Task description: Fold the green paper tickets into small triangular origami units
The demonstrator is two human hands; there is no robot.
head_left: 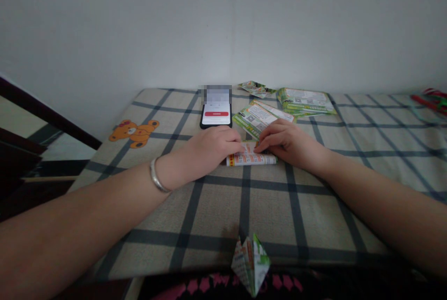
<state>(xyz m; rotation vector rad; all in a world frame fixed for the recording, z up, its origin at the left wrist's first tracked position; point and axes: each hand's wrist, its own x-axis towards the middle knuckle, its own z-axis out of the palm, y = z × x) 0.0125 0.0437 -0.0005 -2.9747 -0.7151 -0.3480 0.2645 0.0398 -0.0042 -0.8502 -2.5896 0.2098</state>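
Nearest of all, a pointed piece of folded paper [250, 266] shows at the front edge of the checked cloth [216, 207]. Farther in, a printed paper strip [249, 158] lies right under the person's fingertips, its long axis running left to right. Neither hand is nearer: the left hand [214, 146] covers its left end, the right hand [286, 142] its right. Fingers rest on it; whether either hand pinches it, I can't tell.

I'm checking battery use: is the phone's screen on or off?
On: the screen glows white, with a red bar across it.
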